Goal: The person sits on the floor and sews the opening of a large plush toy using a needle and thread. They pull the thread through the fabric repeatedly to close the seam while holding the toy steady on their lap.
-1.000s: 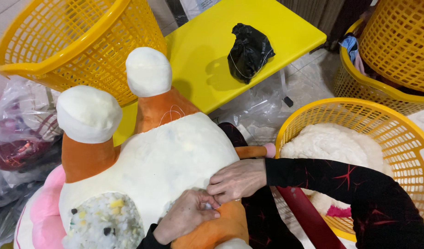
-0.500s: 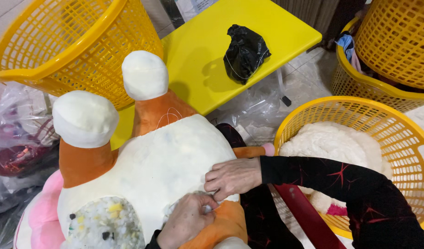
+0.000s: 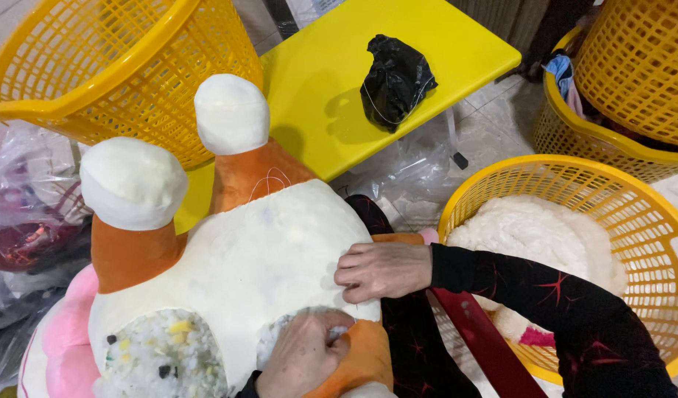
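On the lap lay the plush toy (image 3: pixel 243 265), and at its orange edge the right hand (image 3: pixel 387 269) pressed flat with open fingers while the left hand (image 3: pixel 306 354) pinched the seam closed, so small even stitches there seemed wise.

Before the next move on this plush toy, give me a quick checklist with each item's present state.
1. Right hand flat on the plush toy, steadying it: ok.
2. Left hand at the open seam by the orange part: ok.
3. Needle visible in the fingers: cannot tell.
4. Stuffing exposed at the opening, not closed: not ok.
5. Loose thread lying on the orange leg: not ok.
6. Yellow basket of white filling beside the right arm: ok.
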